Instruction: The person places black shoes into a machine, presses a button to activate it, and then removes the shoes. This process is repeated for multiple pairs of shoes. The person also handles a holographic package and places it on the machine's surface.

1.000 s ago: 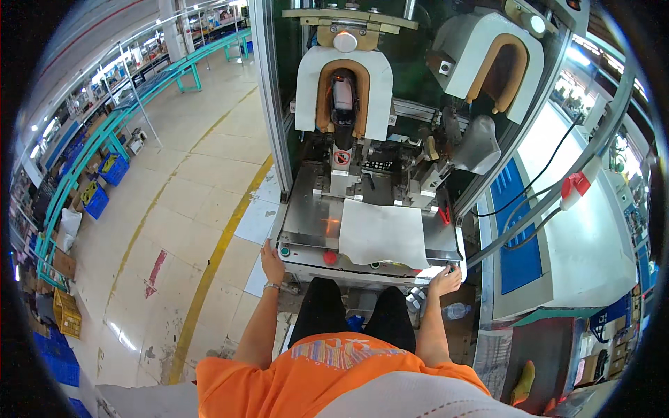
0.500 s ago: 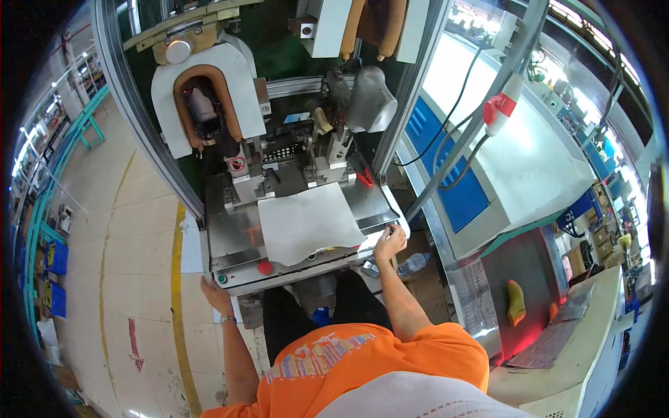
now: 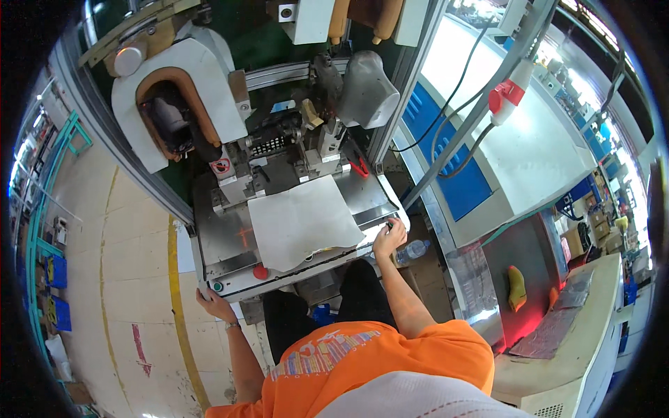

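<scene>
My left hand (image 3: 217,307) is at the front left corner of the machine's table, just below a green button (image 3: 217,286). Its fingers look stretched along the corner, and their tips are partly hidden. At the front right corner, the fingers of my right hand (image 3: 389,239) are bent around a small dark part, too small to name. Between my hands a white sheet (image 3: 303,223) with uneven edges lies flat, overlapping the front edge of the metal machine table (image 3: 224,245). Beside its lower left corner sits a red button (image 3: 260,272).
Behind the sheet stand metal fixtures, a silver shoe-heel-shaped form (image 3: 368,90) and a white U-shaped clamp (image 3: 132,97) with brown padding. A red-and-white plug (image 3: 506,94) hangs at right. Farther right, a yellow piece (image 3: 516,288) lies on a dark conveyor (image 3: 533,258). A plastic bottle (image 3: 412,251) lies below.
The view has shifted, so the U-shaped clamp appears farther left and larger. My left hand sits slightly lower against the corner. My right hand stays at its corner, and the sheet remains on the table.
</scene>
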Motion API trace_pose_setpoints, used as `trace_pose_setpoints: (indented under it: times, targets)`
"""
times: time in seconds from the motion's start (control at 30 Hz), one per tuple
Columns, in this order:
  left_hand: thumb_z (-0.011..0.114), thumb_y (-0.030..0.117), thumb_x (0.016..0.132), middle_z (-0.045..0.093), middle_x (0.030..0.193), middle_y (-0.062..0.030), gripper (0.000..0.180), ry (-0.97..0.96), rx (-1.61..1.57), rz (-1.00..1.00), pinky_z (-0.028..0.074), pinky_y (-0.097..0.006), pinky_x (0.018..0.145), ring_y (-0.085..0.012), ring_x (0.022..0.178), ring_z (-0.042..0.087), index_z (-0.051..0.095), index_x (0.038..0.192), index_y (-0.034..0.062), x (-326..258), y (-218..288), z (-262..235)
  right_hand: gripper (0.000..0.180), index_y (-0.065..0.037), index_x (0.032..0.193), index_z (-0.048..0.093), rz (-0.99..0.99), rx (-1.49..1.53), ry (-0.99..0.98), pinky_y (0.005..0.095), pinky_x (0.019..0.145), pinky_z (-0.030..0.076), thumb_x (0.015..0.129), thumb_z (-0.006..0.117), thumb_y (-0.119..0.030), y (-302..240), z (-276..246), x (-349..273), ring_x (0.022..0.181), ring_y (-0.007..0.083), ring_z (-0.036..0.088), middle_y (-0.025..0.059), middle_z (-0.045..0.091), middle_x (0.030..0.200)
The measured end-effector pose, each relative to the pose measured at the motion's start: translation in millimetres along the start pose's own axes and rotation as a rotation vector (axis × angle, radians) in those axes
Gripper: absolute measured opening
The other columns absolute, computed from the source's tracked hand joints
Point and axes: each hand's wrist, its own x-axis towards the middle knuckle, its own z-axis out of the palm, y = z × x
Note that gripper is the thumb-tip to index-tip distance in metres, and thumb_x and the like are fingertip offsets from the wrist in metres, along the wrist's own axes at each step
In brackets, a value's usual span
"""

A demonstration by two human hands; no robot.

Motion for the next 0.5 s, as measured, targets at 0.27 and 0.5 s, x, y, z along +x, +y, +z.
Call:
trace_pose_setpoints:
  times: [0.27,0.5]
  targets:
    - [0.052,0.021,0.084,0.051,0.107,-0.0203,0.037,-0.031,0.084,0.056,0.040,-0.035,0.083,-0.0301,0.093,0.051,0.046,0.109,-0.0069,-4.9,13.5,11.8,0.024,-0.007,0.085,0.056,-0.075,0.042,0.053,0.0413,0.084,0.032,0.063,0.048,-0.004,17.6,-8.4,6.6,0.097,0.0288,0.049,0.0127,0.056,0.092]
    - [0.052,0.031,0.085,0.052,0.103,-0.0205,0.044,-0.026,0.235,0.068,0.040,-0.034,0.080,-0.0284,0.090,0.051,0.047,0.109,-0.0049,20.7,-39.0,-4.3,0.022,-0.010,0.083,0.054,0.036,0.028,0.055,0.0384,0.087,0.030,0.064,0.051,0.001,-3.9,-5.4,3.6,0.101,0.0230,0.045,0.0078,0.051,0.100]
